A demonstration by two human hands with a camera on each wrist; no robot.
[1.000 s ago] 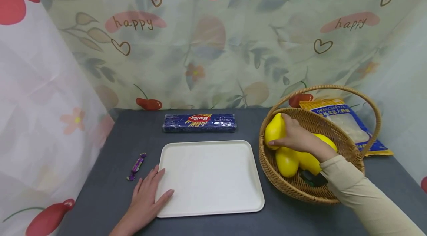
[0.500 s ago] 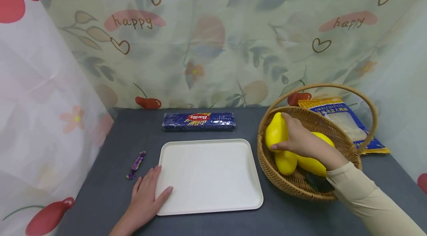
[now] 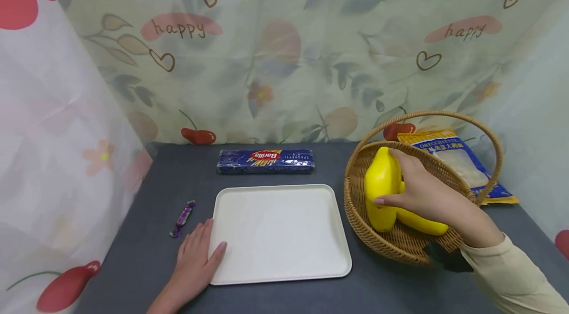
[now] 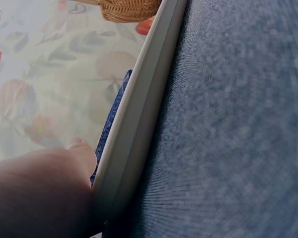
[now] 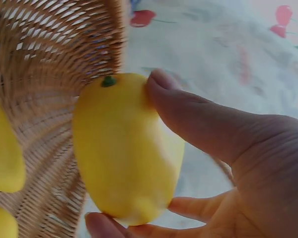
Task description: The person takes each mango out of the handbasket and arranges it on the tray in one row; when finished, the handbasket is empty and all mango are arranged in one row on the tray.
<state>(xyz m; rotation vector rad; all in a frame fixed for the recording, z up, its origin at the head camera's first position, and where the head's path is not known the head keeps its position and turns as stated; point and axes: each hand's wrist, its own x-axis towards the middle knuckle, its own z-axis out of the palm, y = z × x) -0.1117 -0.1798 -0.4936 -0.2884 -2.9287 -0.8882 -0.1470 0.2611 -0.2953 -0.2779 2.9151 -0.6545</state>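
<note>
In the head view my right hand (image 3: pixel 428 193) grips a yellow mango (image 3: pixel 383 176) between thumb and fingers, over the left part of the wicker basket (image 3: pixel 378 245). The right wrist view shows this mango (image 5: pixel 126 144) up close, a green stem nub at one end, the thumb across one side and fingertips at the other end. Below it in the basket lie more yellow fruits, among them one (image 3: pixel 422 222) partly covered by my hand. My left hand (image 3: pixel 191 257) rests at the left edge of the white tray (image 3: pixel 280 235), fingers straight, thumb over the rim.
A blue spaghetti pack (image 3: pixel 266 162) lies behind the tray. Left of the tray is a purple wrapped candy (image 3: pixel 182 218). A blue and yellow pasta bag (image 3: pixel 462 161) lies behind the basket, whose tall handle (image 3: pixel 444 114) arches above it. Patterned cloth (image 3: pixel 244 72) surrounds the table.
My right hand has shifted right and the held mango has moved a little right with it, over the other fruit. The left hand stays almost still at the tray's edge.
</note>
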